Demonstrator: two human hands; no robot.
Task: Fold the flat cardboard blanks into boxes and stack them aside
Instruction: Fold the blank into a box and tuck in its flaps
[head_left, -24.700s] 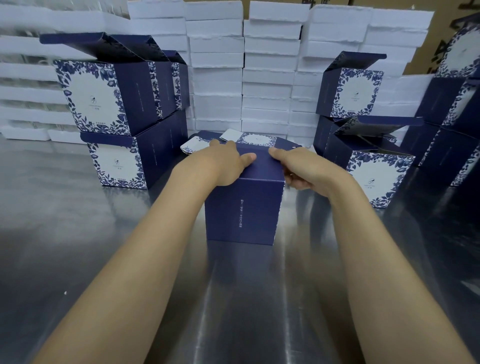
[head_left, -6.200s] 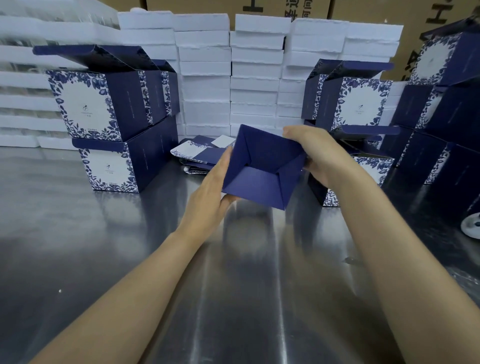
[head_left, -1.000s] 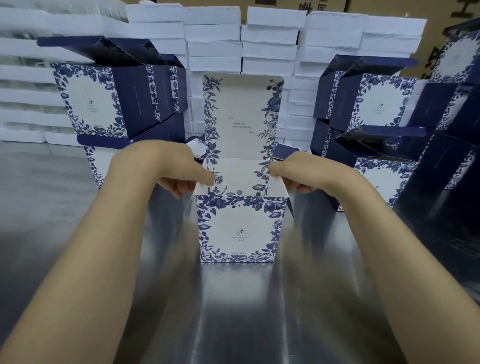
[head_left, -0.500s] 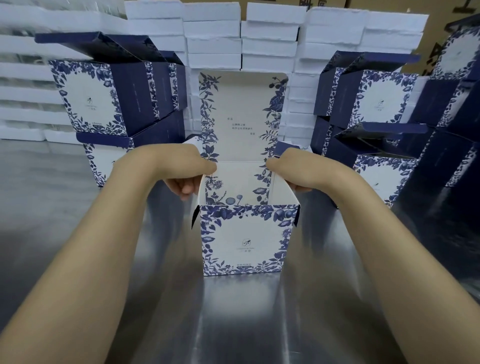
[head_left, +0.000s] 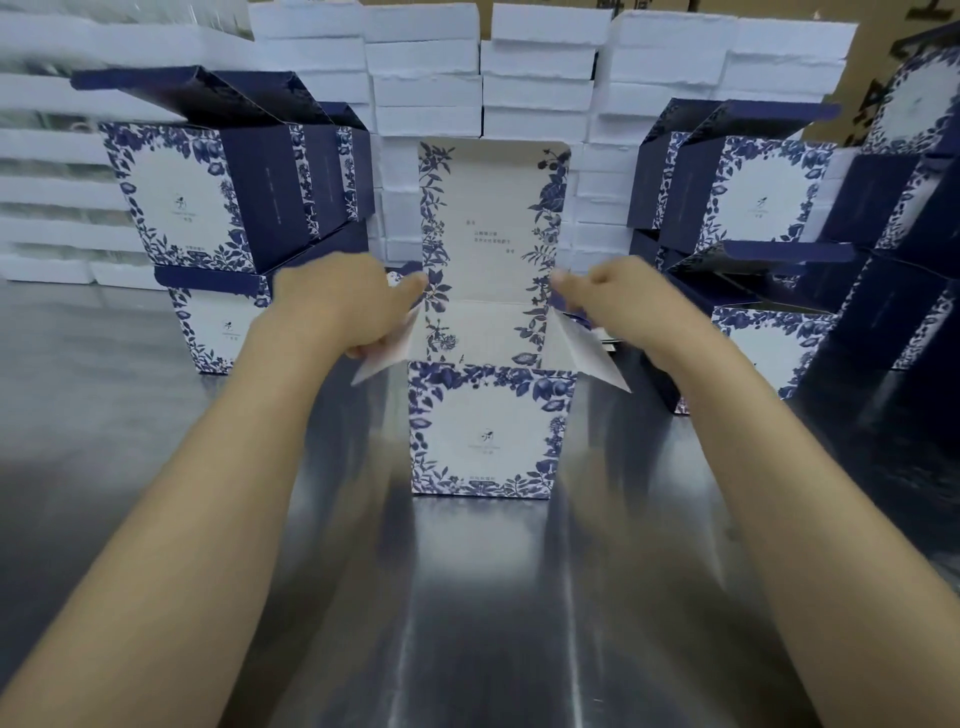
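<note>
Pinching the seemingly light, crease-prone box (head_left: 485, 431) by its left flap (head_left: 382, 361) edge, left hand (head_left: 340, 306) is curled; right hand's (head_left: 621, 301) hold is unclear.

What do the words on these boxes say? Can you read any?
No text here can be read.
Lid of the open box: a few tiny printed lines, too small.
Front of that box: a small logo with tiny words, blurred.
Left stack of boxes: same logo, blurred.
Brown cartons behind: big black marks, cut off.
</note>
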